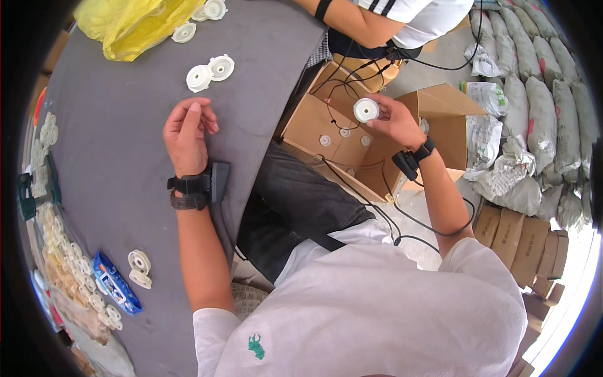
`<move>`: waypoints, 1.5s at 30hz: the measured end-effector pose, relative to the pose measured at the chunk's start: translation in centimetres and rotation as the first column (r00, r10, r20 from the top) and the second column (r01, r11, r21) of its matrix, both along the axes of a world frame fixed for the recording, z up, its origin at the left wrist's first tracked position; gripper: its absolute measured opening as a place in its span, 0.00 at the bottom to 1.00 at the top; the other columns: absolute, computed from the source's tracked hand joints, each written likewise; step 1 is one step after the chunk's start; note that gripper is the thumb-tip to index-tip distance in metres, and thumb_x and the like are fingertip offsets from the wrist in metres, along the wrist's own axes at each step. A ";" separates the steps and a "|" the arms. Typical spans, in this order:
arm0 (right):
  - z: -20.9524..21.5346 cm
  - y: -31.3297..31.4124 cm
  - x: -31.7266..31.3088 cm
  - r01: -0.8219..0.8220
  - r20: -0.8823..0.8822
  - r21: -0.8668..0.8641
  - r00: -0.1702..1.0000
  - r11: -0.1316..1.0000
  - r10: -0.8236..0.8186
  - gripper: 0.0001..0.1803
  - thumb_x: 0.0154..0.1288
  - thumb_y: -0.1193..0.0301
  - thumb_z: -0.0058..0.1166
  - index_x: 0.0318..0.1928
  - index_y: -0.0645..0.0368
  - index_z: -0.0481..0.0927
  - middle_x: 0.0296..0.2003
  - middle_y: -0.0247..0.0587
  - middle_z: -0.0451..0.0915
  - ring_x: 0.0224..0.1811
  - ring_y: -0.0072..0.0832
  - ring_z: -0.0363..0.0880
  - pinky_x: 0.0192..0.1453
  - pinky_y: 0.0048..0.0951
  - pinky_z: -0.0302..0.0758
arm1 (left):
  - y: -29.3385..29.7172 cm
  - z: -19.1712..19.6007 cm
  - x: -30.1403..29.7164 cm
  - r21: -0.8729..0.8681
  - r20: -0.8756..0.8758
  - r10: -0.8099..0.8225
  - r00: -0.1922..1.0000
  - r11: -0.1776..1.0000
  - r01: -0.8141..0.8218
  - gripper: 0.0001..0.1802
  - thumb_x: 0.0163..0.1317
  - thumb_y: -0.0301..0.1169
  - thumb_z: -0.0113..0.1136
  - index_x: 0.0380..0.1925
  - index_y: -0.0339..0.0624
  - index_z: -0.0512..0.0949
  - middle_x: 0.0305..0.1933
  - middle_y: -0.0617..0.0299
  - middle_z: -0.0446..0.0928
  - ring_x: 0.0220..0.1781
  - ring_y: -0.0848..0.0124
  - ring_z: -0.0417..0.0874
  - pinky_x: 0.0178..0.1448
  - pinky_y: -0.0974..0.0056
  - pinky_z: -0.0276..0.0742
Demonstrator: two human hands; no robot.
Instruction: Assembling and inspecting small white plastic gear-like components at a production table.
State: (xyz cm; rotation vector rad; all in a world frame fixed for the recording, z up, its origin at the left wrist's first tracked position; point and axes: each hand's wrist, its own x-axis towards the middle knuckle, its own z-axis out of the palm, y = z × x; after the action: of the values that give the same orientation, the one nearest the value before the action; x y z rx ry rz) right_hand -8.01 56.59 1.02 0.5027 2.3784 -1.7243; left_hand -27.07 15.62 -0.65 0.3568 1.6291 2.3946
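While the right hand pinches a white disc over the box, left hand rests loosely curled, empty, by the table's right edge; I'd keep that pinch at the rim.

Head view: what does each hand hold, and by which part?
Right hand holds a white round plastic part by its rim. Left hand holds nothing.

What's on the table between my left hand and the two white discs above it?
Nothing: in the head view, only bare grey tabletop separates the left hand from the two white discs.
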 end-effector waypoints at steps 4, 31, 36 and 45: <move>-1.0 0.2 0.4 0.000 0.052 -0.020 0.999 1.000 0.001 0.35 0.65 0.83 0.64 0.72 0.64 0.71 0.60 0.38 0.82 0.60 0.24 0.82 0.67 0.30 0.77 | 0.0 -0.1 -0.1 0.005 -0.011 -0.010 1.000 1.000 0.010 0.13 0.78 0.30 0.54 0.47 0.31 0.83 0.33 0.58 0.81 0.30 0.73 0.78 0.35 0.68 0.74; -1.0 -1.5 0.0 -0.182 0.173 0.206 0.974 0.962 0.148 0.39 0.63 0.82 0.65 0.75 0.60 0.69 0.64 0.42 0.77 0.59 0.30 0.82 0.66 0.32 0.78 | 0.2 0.8 0.5 -0.060 0.044 0.025 0.999 0.998 -0.022 0.10 0.77 0.30 0.56 0.40 0.36 0.84 0.29 0.62 0.81 0.27 0.76 0.78 0.33 0.70 0.73; -0.6 -5.8 -5.1 -0.139 -0.164 0.634 0.937 0.761 0.308 0.27 0.61 0.82 0.64 0.62 0.60 0.80 0.59 0.46 0.79 0.57 0.40 0.83 0.59 0.36 0.81 | 0.2 1.5 0.7 -0.097 0.076 0.048 0.996 0.995 -0.041 0.11 0.76 0.31 0.58 0.36 0.37 0.83 0.27 0.64 0.80 0.27 0.77 0.77 0.32 0.71 0.72; 5.9 -19.7 -21.8 -0.116 -0.451 0.636 0.746 0.763 0.490 0.26 0.61 0.76 0.65 0.61 0.56 0.80 0.58 0.51 0.80 0.62 0.50 0.79 0.65 0.44 0.77 | -0.4 1.7 0.7 -0.155 0.086 0.044 0.995 0.987 -0.030 0.10 0.75 0.33 0.59 0.36 0.40 0.83 0.26 0.67 0.80 0.26 0.80 0.77 0.31 0.73 0.70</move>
State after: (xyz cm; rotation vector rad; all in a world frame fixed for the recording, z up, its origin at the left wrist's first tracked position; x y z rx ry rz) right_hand -29.78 36.85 6.91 -0.4927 3.1905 -1.0676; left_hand -26.40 15.20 1.02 0.1906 1.7798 2.2574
